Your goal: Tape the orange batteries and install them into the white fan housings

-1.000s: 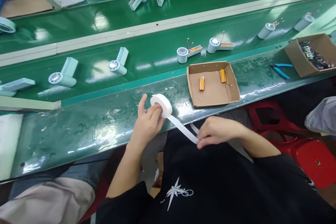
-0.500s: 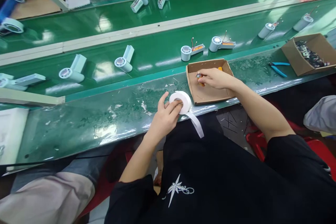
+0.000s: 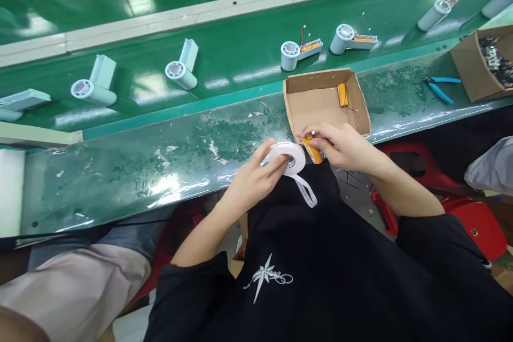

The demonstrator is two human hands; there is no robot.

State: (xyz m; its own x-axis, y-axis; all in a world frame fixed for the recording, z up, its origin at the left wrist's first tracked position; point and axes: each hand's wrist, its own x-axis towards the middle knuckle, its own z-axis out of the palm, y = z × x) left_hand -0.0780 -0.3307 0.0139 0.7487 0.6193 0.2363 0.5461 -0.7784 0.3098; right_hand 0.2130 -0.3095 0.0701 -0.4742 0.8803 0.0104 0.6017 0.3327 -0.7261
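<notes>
Cell: orange, cylindrical, pinched in right hand at frame centre, just beside the tape roll; half a second ago that hand was reaching into the box, so the cell has come out to meet the tape.
Tape roll: white, gripped by left hand, loose tail hanging below the surface edge.
Box: open cardboard, upper right of centre, one orange cell left inside.
Second box: far right, dark small parts.
</notes>
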